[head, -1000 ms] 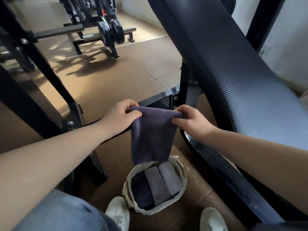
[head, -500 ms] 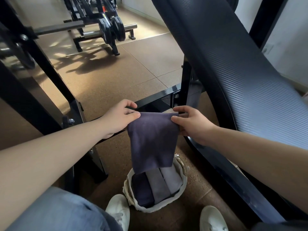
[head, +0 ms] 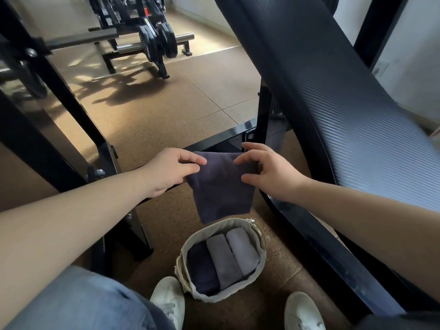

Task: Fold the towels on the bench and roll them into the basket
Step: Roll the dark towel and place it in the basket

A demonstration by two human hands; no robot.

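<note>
Fingers of left hand pinch towel top at 9 o'clock, right hand grips at 3; basket at 6.

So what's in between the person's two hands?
A dark purple cloth towel, hanging down. The left hand and the right hand each hold one of its top corners. The head view shows it.

Bare forearms with no sleeves in view, faded blue jeans on the left leg, and white lace-up sneakers on both feet.
</note>
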